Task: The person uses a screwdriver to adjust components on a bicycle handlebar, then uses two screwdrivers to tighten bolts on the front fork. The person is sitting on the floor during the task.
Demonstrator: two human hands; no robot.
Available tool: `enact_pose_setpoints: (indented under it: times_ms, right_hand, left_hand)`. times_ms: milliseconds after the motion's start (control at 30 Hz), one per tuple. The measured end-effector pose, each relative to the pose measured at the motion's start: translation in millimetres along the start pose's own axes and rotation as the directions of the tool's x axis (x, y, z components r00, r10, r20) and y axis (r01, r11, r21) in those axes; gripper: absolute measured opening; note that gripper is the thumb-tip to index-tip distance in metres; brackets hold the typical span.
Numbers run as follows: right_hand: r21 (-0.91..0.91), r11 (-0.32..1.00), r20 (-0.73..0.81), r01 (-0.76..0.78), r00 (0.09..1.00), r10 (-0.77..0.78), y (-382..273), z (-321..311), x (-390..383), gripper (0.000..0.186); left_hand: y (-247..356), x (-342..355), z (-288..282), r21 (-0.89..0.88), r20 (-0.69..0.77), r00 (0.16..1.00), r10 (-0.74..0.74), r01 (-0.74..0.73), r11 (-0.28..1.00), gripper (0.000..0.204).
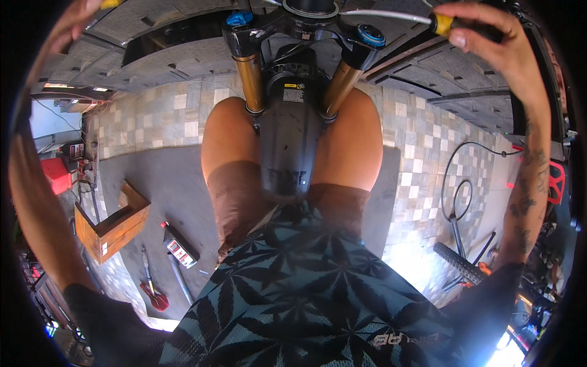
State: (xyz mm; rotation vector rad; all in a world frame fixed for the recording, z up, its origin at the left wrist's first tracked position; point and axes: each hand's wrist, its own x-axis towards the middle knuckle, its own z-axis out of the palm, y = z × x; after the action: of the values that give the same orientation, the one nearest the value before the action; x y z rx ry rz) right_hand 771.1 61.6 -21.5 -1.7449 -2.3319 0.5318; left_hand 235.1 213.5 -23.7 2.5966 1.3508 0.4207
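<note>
A bicycle fork with gold stanchions [249,82] and blue top caps [370,35] stands in front of me. Its black mudguard [287,140] is between my bare knees. From the top of the fork a slim silver handlebar [391,14] reaches out to both sides. At the upper right, my right hand [489,33] closes its thumb and fingers around the black-and-yellow grip [443,24]. My left hand [68,24], partly cut off at the upper left rim, has its fingers curled beside the other yellow grip end [111,3].
On the grey mat at left lie a wooden corner piece [113,229], a black bottle with a red cap [180,246] and a red-headed tool [156,296]. A black hose [445,177] loops at right, near a knobby tyre [455,262]. Dark grey panelling [177,61] spans the far side.
</note>
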Motion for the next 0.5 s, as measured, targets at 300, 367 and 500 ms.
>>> enact_pose_setpoints:
  times_ms: [300,367,500]
  right_hand:
    - [0.322,0.943,-0.278,0.087,0.961,0.006,-29.8,62.7,-56.6,0.035]
    - [0.330,0.943,-0.266,0.038,0.962,0.055,-40.0,67.3,-62.4,0.038]
    - [0.330,0.944,-0.283,0.028,0.956,0.071,-52.5,75.7,-71.0,0.038]
  left_hand:
    - [29.8,-101.3,36.0,-0.378,-0.030,0.978,-0.205,0.179,0.908,0.039]
    - [41.0,-115.1,43.3,-0.384,-0.046,0.968,-0.247,0.211,0.899,0.038]
    - [63.6,-136.8,51.4,-0.409,-0.107,0.948,-0.299,0.232,0.883,0.036]
